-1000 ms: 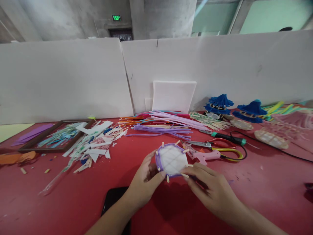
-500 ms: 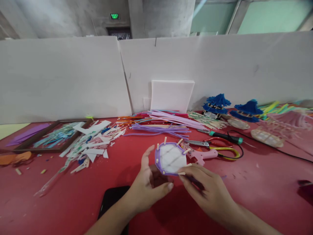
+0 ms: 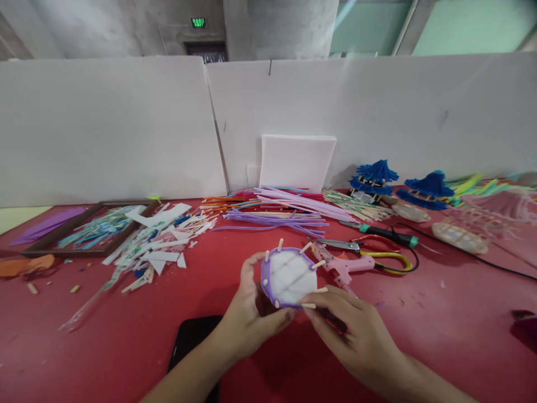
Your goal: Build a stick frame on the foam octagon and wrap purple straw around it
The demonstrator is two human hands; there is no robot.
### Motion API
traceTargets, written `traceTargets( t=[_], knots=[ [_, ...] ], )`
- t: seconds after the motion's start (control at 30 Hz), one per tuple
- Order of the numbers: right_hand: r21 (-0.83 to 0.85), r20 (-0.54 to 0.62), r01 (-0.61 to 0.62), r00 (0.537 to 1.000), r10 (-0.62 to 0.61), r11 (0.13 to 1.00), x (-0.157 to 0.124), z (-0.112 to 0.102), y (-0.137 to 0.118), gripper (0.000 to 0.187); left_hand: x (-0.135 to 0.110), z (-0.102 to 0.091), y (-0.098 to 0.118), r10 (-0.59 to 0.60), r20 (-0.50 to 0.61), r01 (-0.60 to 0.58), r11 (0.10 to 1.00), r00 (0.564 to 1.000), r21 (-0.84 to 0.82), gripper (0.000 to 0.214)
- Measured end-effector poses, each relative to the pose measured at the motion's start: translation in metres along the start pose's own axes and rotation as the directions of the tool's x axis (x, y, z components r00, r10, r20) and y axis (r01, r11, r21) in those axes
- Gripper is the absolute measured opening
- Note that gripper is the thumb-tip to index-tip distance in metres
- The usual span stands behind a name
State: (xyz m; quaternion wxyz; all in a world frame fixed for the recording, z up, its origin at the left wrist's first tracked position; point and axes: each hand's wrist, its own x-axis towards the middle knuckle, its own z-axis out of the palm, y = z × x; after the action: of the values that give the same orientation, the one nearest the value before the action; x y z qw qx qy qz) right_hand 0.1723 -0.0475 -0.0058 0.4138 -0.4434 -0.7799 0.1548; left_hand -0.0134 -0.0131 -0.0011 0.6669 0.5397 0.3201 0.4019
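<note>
A small white foam polygon (image 3: pixel 290 277), edged in purple pipe cleaner and studded with short wooden pegs, is held above the red table (image 3: pixel 104 347). My left hand (image 3: pixel 251 319) cups it from the left and below, thumb under its lower edge. My right hand (image 3: pixel 356 336) pinches its lower right edge near a peg.
A pink glue gun (image 3: pixel 348 267), scissors (image 3: pixel 364 246) and a green-handled tool (image 3: pixel 388 234) lie just behind. Purple pipe cleaners (image 3: pixel 285 215), wooden sticks, white foam scraps (image 3: pixel 161 246), a framed tray (image 3: pixel 88 229) and blue tasselled models (image 3: pixel 373 179) crowd the back. A black phone (image 3: pixel 193 341) lies near my left forearm.
The foam piece has been turned and shifted slightly left and down. My left hand, briefly opened, has closed round it again; the right hand keeps its pinch.
</note>
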Motion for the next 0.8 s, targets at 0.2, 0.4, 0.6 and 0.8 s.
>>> traceTargets(
  t=[0.2,0.4,0.6,0.8],
  knots=[
    [0.018,0.018,0.034,0.999,-0.034,0.999,0.001,-0.002,-0.001,0.018,-0.003,0.005,0.010,0.012,-0.050,-0.005,0.992,0.999,0.129,0.069],
    [0.023,0.050,0.040,0.998,-0.041,0.999,0.000,-0.001,-0.001,0.019,-0.002,0.005,0.010,0.057,-0.074,-0.039,0.974,0.996,0.224,0.084],
    [0.029,0.042,0.069,0.997,-0.070,0.997,-0.002,-0.002,0.001,0.019,0.000,0.001,0.004,0.112,-0.030,-0.102,0.968,0.993,0.227,0.079],
    [0.014,0.041,0.078,0.996,-0.079,0.997,-0.002,-0.002,0.001,0.017,-0.001,0.005,0.008,0.030,-0.028,-0.027,0.994,0.999,0.102,0.079]
  ],
)
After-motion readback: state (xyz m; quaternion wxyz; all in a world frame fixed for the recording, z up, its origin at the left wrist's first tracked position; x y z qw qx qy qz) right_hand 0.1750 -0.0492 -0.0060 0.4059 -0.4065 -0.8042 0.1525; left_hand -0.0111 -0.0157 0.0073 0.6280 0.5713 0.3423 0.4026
